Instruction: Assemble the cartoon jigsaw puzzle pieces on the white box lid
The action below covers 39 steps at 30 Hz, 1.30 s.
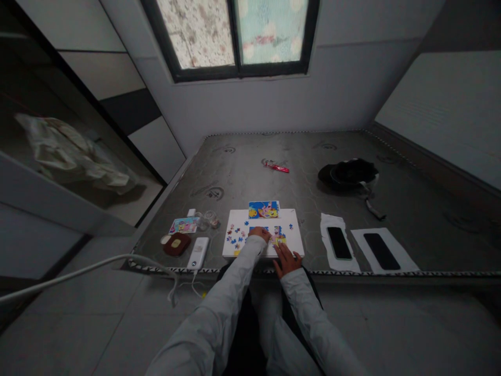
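Observation:
A white flat box [237, 215] lies near the front edge of the bed-like platform. On it are scattered jigsaw puzzle pieces [234, 239] at the left and a partly joined puzzle [278, 231] in the middle. A colourful cartoon picture card [263, 210] lies along its far edge. My left hand [260, 233] is over the joined part, fingers pinched together; whatever they hold is hidden. Spread fingers of my right hand [288, 259] rest on the puzzle's lower right, near the box's front edge. One loose blue piece [290, 226] lies at the right.
Left of the box are a white power bank [198, 253] with a cable, a brown case [177, 244], a second picture card [183, 225] and clear plastic [211, 219]. Two dark phones [338, 243] lie on white sheets at right. Beyond are a black cap [348, 174] and a red object [277, 167].

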### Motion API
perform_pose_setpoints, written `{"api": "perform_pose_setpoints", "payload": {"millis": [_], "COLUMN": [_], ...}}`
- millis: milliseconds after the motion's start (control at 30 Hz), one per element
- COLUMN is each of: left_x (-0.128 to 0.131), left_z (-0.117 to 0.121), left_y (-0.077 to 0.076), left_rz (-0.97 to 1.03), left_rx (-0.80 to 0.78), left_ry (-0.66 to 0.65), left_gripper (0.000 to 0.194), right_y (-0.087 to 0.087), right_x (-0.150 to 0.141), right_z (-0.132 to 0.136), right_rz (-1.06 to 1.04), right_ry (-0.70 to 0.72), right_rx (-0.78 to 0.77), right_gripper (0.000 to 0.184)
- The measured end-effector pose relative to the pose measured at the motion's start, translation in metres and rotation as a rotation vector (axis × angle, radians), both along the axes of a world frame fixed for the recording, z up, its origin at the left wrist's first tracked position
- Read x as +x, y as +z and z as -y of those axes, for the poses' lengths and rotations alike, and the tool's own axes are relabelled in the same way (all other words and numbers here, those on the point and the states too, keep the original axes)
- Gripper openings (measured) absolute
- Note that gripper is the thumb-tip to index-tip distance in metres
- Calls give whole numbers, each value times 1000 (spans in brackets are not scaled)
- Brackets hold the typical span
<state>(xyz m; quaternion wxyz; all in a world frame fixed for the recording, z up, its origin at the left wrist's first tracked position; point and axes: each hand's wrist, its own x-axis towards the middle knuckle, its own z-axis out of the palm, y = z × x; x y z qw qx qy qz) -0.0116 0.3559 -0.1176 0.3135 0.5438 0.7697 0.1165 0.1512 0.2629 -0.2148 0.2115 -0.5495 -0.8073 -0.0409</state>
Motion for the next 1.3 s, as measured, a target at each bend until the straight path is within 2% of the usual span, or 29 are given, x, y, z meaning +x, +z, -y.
{"api": "perform_pose_setpoints", "payload": {"millis": [233,400,600,867,1300], "left_x": [1,0,5,10,12], "left_z": [6,7,-3,-17,-18], "left_y": [15,19,11,-3,-3], "left_rz": [17,43,75,53,-13], "left_rx": [23,54,94,71,73], "left_ry": [13,27,32,43,22], "left_gripper": [21,20,18,17,18], "right_y": [2,2,1,2,2], "right_x": [-2,-1,0,0,0], "right_z": [0,0,0,0,0], "right_rz": [-29,-40,-47,6,11], "right_ry": [-13,-6,1,4,9], "right_rx": [-3,-27,-37,-4,-14], "right_gripper": [63,59,57,63,61]}}
